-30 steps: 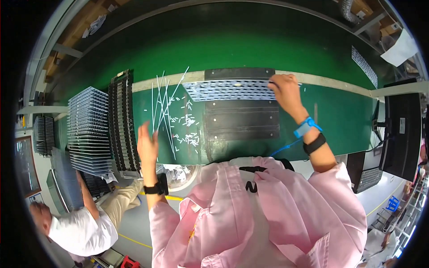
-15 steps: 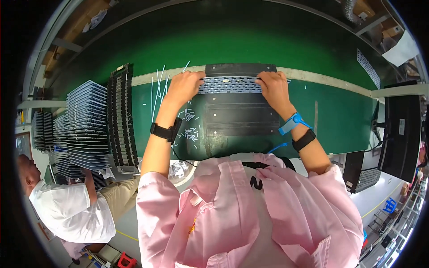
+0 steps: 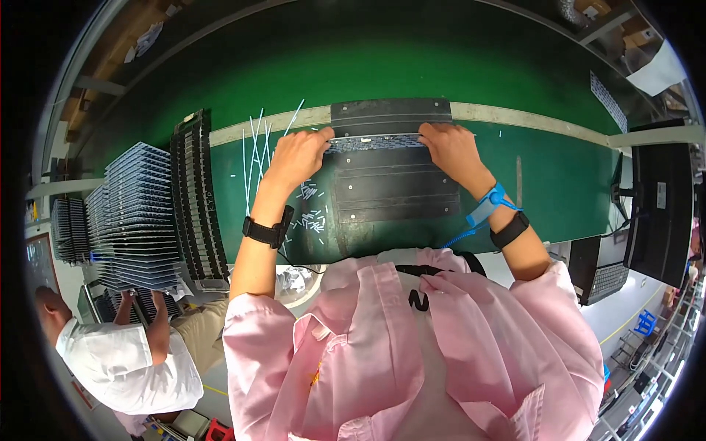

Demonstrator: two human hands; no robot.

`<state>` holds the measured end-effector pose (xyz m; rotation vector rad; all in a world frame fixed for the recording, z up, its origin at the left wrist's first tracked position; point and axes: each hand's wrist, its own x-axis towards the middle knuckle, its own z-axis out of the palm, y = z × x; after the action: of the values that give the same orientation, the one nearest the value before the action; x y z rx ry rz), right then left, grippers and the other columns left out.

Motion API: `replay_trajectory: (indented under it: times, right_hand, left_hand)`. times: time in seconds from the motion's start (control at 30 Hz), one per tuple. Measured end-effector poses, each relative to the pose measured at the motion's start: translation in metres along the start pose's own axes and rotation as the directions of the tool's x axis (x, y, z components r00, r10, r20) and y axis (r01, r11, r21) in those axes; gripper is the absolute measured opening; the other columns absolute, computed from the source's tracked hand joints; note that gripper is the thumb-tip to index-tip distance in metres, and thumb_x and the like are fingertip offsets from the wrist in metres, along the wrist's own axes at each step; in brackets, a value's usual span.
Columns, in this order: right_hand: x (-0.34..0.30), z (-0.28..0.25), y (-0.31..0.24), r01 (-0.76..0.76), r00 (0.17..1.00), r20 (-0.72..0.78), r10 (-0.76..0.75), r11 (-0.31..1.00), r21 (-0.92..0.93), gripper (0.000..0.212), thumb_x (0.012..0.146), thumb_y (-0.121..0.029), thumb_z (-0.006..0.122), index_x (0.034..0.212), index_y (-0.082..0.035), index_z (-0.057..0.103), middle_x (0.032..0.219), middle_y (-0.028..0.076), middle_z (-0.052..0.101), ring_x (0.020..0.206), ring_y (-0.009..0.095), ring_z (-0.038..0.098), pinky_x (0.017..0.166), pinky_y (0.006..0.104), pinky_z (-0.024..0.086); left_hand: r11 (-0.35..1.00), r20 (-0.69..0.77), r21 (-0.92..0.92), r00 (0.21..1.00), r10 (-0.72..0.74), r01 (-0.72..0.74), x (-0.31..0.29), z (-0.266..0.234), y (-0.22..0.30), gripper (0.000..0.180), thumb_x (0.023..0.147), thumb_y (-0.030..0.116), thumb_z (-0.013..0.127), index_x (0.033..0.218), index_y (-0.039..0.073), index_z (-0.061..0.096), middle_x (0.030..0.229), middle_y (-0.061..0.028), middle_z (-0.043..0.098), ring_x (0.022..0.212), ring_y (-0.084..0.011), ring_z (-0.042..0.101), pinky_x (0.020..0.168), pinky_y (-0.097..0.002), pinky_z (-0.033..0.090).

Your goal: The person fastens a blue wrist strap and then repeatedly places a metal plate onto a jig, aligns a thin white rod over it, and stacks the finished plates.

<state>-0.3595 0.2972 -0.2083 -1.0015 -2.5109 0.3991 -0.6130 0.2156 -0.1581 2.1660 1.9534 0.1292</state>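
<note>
My left hand [image 3: 300, 156] and my right hand [image 3: 452, 151] pinch the two ends of a slotted circuit board panel [image 3: 375, 142], pale blue with dark gaps. The panel is tilted, so its face looks narrow and its far long edge shows as a bright line. Beneath it is a black ridged fixture plate [image 3: 397, 191] with screws, lying across the green bench [image 3: 485, 158]. Beside my left hand lie several long thin pale strips [image 3: 256, 147]. Many small cut-off pieces [image 3: 309, 220] are scattered near my left wrist. My fingertips partly hide the panel's ends.
On the left stand a tall black slotted rack [image 3: 197, 206] and stacks of panels [image 3: 138, 198]. A person in white [image 3: 140, 360] reaches into them. A monitor [image 3: 662, 213] and keyboard [image 3: 607, 283] are at the right. A blue coiled cord [image 3: 460, 239] hangs from my right wrist strap.
The panel has tipped and now looks narrower, more edge-on. Both hands have turned with it, still gripping its ends. The person at the left has moved, both forearms now showing at the stacks.
</note>
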Motion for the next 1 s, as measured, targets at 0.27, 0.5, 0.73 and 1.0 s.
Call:
replay_trajectory:
  times: [0.27, 0.5, 0.73, 1.0]
  right_hand:
    - [0.02, 0.006, 0.024, 0.019, 1.0, 0.025, -0.019, 1.0, 0.002, 0.012, 0.074, -0.017, 0.058, 0.08, -0.009, 0.053, 0.065, 0.009, 0.056, 0.059, 0.029, 0.055, 0.059, 0.0388, 0.043]
    - [0.087, 0.048, 0.074, -0.248, 0.891, 0.392, 0.23, 0.969, -0.006, 0.027, 0.073, -0.022, 0.062, 0.094, -0.006, 0.057, 0.079, 0.009, 0.061, 0.073, 0.023, 0.058, 0.071, 0.0374, 0.043]
    - [0.094, 0.041, 0.184, -0.613, 0.781, 0.518, 0.348, 0.583, 0.533, 0.03, 0.07, -0.026, 0.067, 0.088, -0.003, 0.06, 0.079, 0.001, 0.058, 0.072, 0.009, 0.05, 0.062, 0.0223, 0.04]
    - [0.095, 0.057, 0.326, -0.594, 0.731, -0.047, 0.681, 0.669, 0.447, 0.019, 0.072, -0.02, 0.059, 0.079, -0.003, 0.06, 0.069, 0.004, 0.059, 0.064, 0.014, 0.053, 0.06, 0.0283, 0.044]
  left_hand:
    - [0.994, -0.026, -0.073, 0.996, 0.082, -0.084, 0.028, 0.009, -0.018, 0.024, 0.074, 0.024, 0.059, 0.092, 0.008, 0.059, 0.072, -0.0149, 0.059, 0.072, -0.0317, 0.056, 0.062, -0.0402, 0.043]
    - [0.968, 0.331, -0.2, 0.941, -0.076, 0.149, 0.119, 0.049, -0.078, 0.036, 0.071, 0.029, 0.063, 0.096, 0.005, 0.059, 0.091, -0.0169, 0.059, 0.091, -0.0301, 0.054, 0.079, -0.0366, 0.041]
    - [0.975, -0.424, -0.22, 0.898, -0.119, 0.025, 0.08, 0.013, -0.087, 0.043, 0.071, 0.03, 0.064, 0.106, 0.007, 0.054, 0.11, -0.0152, 0.053, 0.104, -0.0302, 0.049, 0.085, -0.0345, 0.04]
    - [0.788, -0.381, -0.133, 0.703, -0.601, 0.601, -0.104, -0.026, -0.118, 0.03, 0.076, 0.022, 0.059, 0.102, 0.008, 0.054, 0.104, -0.0137, 0.055, 0.095, -0.0322, 0.052, 0.078, -0.0389, 0.042]
